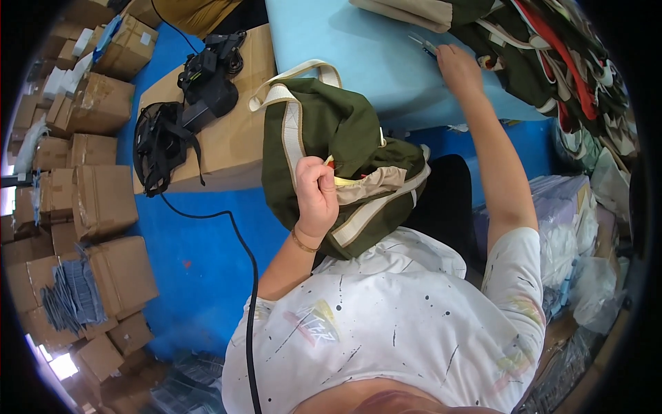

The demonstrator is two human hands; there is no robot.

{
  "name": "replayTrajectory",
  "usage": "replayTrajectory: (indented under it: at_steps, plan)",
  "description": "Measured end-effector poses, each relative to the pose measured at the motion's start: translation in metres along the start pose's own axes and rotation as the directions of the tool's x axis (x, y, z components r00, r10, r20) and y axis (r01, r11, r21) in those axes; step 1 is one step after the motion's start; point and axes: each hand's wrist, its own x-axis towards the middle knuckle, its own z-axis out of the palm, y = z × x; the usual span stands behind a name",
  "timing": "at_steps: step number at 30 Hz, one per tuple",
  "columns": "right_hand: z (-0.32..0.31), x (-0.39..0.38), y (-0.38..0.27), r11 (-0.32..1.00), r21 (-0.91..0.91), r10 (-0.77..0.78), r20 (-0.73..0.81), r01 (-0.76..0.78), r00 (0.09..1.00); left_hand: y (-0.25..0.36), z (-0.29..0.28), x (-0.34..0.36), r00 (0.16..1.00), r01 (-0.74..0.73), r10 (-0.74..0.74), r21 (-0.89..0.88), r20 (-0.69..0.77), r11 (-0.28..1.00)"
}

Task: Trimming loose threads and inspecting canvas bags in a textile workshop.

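Note:
An olive green fabric bag [321,114] with off-white webbing straps rests on my lap and against the table edge. Its opening faces up, and beige lining [376,186] shows inside. My left hand [317,196] is closed on the bag's opening edge, thumb and fingers pinched over the cloth by a yellow strip. Stretched far to the right, my right hand [460,71] is over the light blue tabletop. Its curled fingers are at the handle end of small thread snips [425,45], whose blades point away to the left.
Green, beige and red bag pieces [545,52] are heaped on the table's [331,34] right. Black straps and devices [207,90] lie on a cardboard box to the left. A black cable [249,276] runs down past my left arm. Cartons [107,200] are stacked at far left.

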Motion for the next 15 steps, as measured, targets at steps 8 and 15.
replayTrajectory:
  at_steps: [8, 15]
  plan:
    - [-0.101, -0.107, -0.113, -0.204, 0.842, 0.101, 0.525, -0.499, 0.845, -0.004, -0.005, -0.006, 0.999, 0.016, -0.017, 0.016, 0.044, 1.000]
    - [-0.108, -0.151, -0.163, 0.626, 0.780, 0.009, 0.001, -0.006, 1.000, -0.005, -0.002, -0.009, 0.995, 0.047, -0.050, 0.034, 0.084, 0.998]
